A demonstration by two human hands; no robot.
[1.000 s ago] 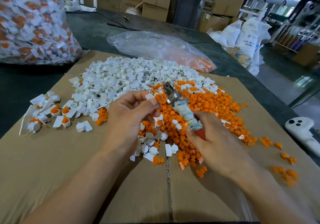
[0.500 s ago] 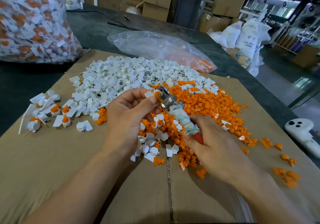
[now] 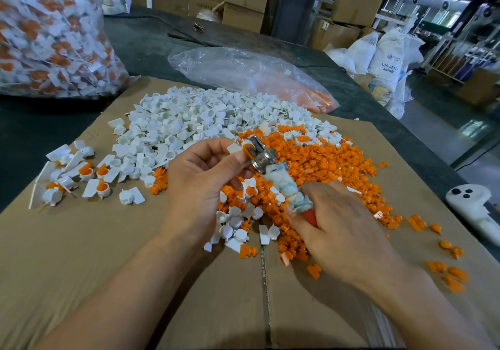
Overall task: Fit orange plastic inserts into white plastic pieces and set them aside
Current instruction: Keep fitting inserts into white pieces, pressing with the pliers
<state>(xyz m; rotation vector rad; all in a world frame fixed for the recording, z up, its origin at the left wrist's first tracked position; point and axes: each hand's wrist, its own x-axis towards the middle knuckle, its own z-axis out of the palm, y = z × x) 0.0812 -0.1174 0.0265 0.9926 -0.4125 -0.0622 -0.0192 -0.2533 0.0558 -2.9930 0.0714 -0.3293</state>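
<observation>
A tool (image 3: 281,182) with a rag-wrapped handle is held tight in the right grip (image 3: 343,230), and its metal end is set against a white piece (image 3: 234,148) with an orange insert (image 3: 247,151) pinched in the left grip (image 3: 200,184). Under both grips loose orange inserts (image 3: 324,160) are spread on cardboard (image 3: 81,255); white pieces (image 3: 189,117) are piled just beyond the left grip, and filled pieces (image 3: 89,176) are laid to its left.
</observation>
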